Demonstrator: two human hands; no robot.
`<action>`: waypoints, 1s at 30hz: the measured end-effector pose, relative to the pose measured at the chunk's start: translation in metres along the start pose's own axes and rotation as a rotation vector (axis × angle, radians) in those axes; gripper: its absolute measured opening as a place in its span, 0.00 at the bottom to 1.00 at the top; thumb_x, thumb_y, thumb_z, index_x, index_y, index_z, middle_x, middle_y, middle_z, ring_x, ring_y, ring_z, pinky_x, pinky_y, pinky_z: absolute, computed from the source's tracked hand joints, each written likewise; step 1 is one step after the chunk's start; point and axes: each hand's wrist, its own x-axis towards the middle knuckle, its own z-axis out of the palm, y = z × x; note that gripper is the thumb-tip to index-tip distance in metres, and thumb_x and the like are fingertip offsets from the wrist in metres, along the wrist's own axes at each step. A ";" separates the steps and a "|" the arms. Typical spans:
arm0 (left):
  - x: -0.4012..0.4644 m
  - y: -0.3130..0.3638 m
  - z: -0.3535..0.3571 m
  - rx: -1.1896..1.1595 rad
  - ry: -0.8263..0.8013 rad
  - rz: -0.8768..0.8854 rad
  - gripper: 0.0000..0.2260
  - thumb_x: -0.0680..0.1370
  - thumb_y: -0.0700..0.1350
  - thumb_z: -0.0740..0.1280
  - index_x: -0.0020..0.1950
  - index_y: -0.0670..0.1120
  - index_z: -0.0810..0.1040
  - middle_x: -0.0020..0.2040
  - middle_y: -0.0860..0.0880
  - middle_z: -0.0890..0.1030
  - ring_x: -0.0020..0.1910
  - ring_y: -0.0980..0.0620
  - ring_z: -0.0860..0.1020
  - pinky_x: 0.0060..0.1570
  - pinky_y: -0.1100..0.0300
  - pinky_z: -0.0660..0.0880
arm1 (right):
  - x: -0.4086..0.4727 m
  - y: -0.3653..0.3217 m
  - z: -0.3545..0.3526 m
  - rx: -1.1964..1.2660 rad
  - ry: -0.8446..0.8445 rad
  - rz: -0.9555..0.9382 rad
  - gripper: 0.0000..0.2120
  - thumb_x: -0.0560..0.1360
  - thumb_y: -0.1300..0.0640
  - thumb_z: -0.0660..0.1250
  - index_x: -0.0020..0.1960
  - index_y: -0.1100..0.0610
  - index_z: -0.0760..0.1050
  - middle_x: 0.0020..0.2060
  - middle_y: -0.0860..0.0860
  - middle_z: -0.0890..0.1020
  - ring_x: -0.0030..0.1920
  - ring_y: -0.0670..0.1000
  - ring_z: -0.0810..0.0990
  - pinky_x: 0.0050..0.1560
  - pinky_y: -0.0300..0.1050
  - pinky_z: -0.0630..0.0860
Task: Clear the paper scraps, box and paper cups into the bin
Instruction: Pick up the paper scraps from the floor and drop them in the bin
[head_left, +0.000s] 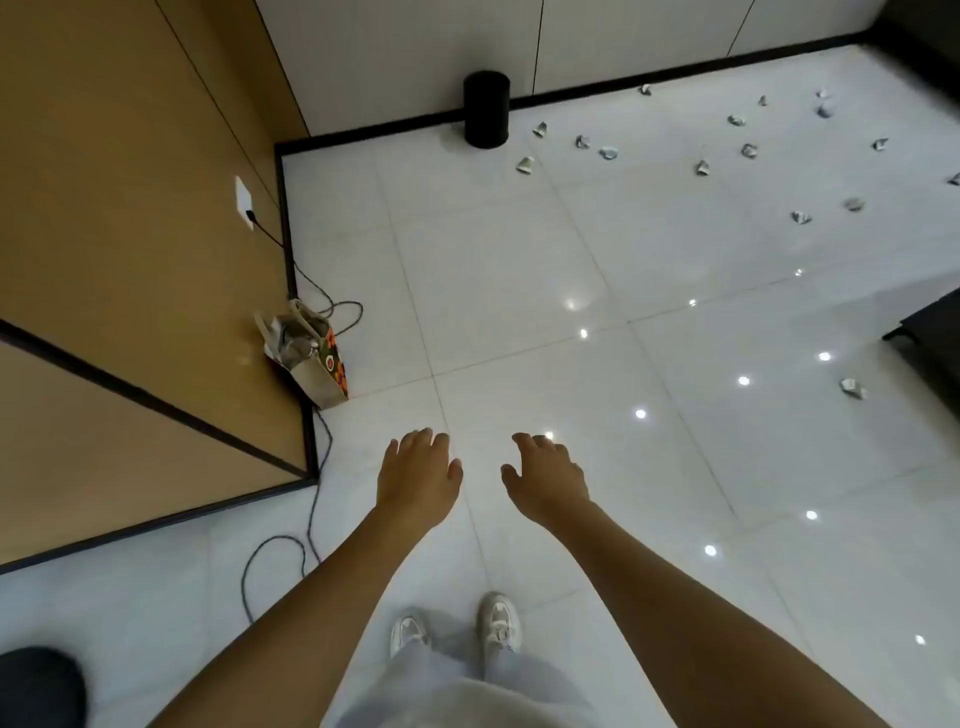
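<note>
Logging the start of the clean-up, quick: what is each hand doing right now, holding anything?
Left hand: open, fingers relaxed, holding nothing.
Right hand: open, fingers loosely spread, holding nothing.

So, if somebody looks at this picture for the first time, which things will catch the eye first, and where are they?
First, the two bare hands, left hand and right hand, held out open and empty over the white tiled floor at lower centre. Next, the crumpled paper scraps strewn across the upper right, beside the black bin standing against the far wall. Then the patterned paper bag leaning on the brown wall at left, near a black cable.
</note>
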 end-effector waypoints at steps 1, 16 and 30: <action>0.005 0.003 -0.001 -0.004 0.004 -0.003 0.19 0.82 0.52 0.53 0.71 0.46 0.66 0.71 0.47 0.69 0.71 0.49 0.65 0.72 0.53 0.58 | 0.003 0.005 -0.004 0.013 0.005 0.010 0.24 0.80 0.49 0.57 0.74 0.53 0.60 0.70 0.52 0.68 0.69 0.56 0.66 0.67 0.55 0.66; 0.138 0.007 -0.047 0.004 -0.056 0.077 0.18 0.82 0.52 0.54 0.67 0.45 0.70 0.65 0.48 0.74 0.65 0.48 0.70 0.65 0.55 0.67 | 0.121 -0.002 -0.059 0.027 0.006 0.085 0.24 0.80 0.48 0.57 0.74 0.53 0.61 0.69 0.53 0.69 0.68 0.56 0.68 0.64 0.54 0.67; 0.337 -0.016 -0.133 0.071 -0.079 0.190 0.19 0.82 0.52 0.52 0.69 0.46 0.69 0.67 0.48 0.72 0.67 0.48 0.68 0.69 0.53 0.63 | 0.296 -0.056 -0.151 -0.012 0.014 0.136 0.24 0.80 0.48 0.56 0.75 0.53 0.60 0.70 0.53 0.68 0.67 0.56 0.68 0.63 0.53 0.69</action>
